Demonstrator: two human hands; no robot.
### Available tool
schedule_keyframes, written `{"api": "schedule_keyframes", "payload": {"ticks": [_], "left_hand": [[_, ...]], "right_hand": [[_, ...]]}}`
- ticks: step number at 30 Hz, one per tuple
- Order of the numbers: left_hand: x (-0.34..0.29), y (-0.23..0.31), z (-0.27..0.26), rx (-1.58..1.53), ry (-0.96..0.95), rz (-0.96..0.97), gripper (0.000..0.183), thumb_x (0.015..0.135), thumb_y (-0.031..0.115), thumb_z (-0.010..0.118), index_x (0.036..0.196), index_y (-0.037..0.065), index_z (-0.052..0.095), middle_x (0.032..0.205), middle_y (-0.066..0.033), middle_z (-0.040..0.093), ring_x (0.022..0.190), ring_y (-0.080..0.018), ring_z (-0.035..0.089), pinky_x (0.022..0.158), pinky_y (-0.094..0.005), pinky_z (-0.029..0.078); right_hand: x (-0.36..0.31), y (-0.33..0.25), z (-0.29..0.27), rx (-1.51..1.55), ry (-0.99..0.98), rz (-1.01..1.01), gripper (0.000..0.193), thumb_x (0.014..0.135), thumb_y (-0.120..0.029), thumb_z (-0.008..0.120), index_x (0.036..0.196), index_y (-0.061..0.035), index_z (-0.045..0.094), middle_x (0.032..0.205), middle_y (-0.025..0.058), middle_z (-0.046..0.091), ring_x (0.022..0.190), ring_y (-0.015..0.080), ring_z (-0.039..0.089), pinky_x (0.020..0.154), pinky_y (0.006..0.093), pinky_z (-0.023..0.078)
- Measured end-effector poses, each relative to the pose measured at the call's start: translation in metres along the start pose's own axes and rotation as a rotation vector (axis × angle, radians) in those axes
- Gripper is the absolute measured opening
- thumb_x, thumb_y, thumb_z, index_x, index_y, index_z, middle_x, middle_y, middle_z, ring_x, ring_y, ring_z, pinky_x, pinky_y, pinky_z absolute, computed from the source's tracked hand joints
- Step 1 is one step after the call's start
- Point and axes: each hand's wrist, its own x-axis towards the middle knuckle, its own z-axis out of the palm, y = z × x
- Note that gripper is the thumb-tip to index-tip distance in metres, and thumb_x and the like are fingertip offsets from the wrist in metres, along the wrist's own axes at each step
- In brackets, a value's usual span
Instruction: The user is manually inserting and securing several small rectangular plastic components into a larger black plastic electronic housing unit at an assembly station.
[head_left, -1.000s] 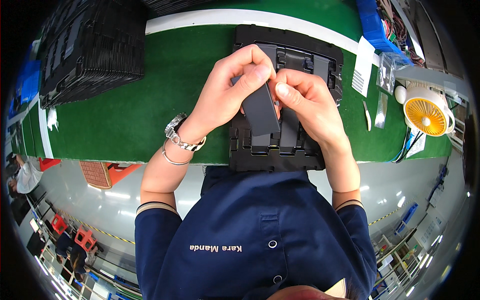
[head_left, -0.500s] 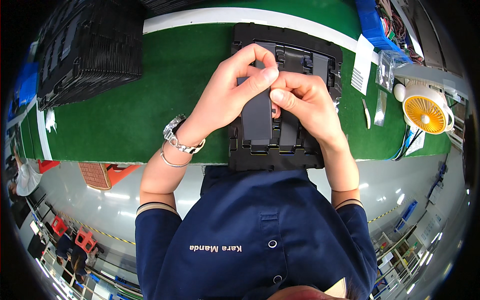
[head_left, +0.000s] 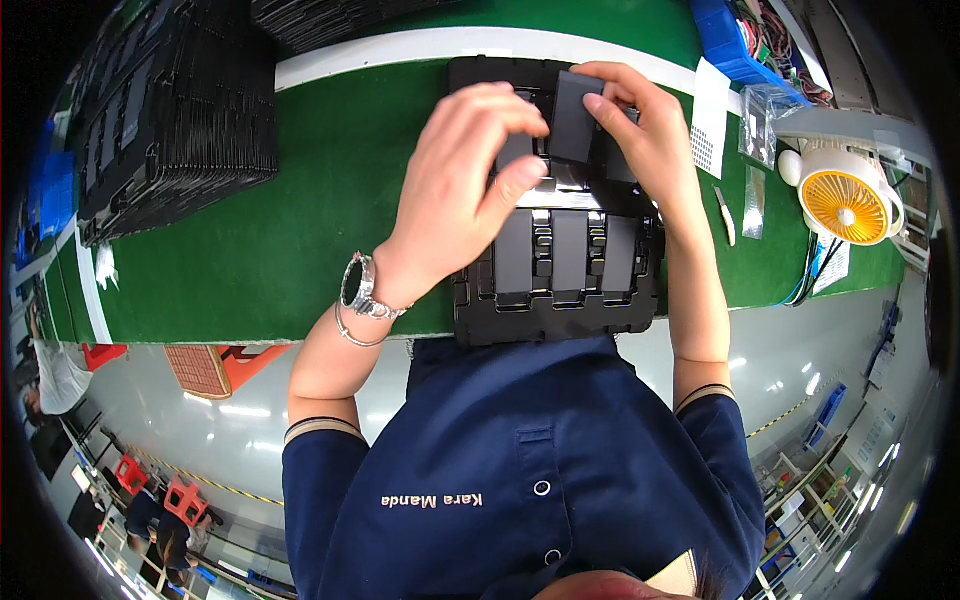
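Observation:
My right hand (head_left: pixel 645 125) grips a flat dark grey rectangular piece (head_left: pixel 576 118) by its right edge, with thumb and fingers on it. The piece is slightly tilted over the far half of a black moulded plastic tray (head_left: pixel 550 325). To its left my left hand (head_left: pixel 465 160) is open, thumb apart from the curved fingers, above the tray's far left part. Three similar grey pieces lie side by side in the near row, the middle one (head_left: pixel 570 250) among them. Other pieces in the far row are partly hidden by my hands.
A tall stack of black trays (head_left: pixel 185 120) stands at the left of the green-topped table (head_left: pixel 340 170). On the right are a small yellow and white fan (head_left: pixel 845 205), a white-handled knife (head_left: pixel 726 218), a printed sheet (head_left: pixel 710 115), clear plastic bags (head_left: pixel 757 130) and a blue bin (head_left: pixel 735 45).
Both hands held a piece together before. My left hand has let go and opened. My right hand has moved the piece away over the far row, uncovering the near row.

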Motion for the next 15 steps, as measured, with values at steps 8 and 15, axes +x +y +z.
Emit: {"api": "schedule_keyframes", "payload": {"ticks": [8,15], "left_hand": [[-0.008,0.011,0.016,0.184,-0.424,0.065,0.041,0.084,0.034,0.065,0.111,0.004,0.063,0.131,-0.0098,0.055,0.133,-0.0281,0.041,0.111,-0.0475,0.03],[-0.009,0.017,0.016,0.262,-0.46,0.056,0.046,0.08,0.033,0.069,0.115,0.004,0.062,0.132,-0.009,0.055,0.132,-0.0269,0.042,0.112,-0.0466,0.03]], "right_hand": [[-0.011,0.014,-0.009,-0.388,0.1,-0.216,0.025,0.077,-0.008,0.069,0.102,-0.0088,0.066,0.094,0.0078,0.062,0.094,0.0292,0.057,0.083,0.0392,0.046],[-0.035,-0.002,-0.043,-0.677,-0.169,-0.416,0.044,0.069,-0.009,0.074,0.111,-0.005,0.059,0.115,0.0082,0.057,0.11,0.0293,0.053,0.092,0.0402,0.044]]}}
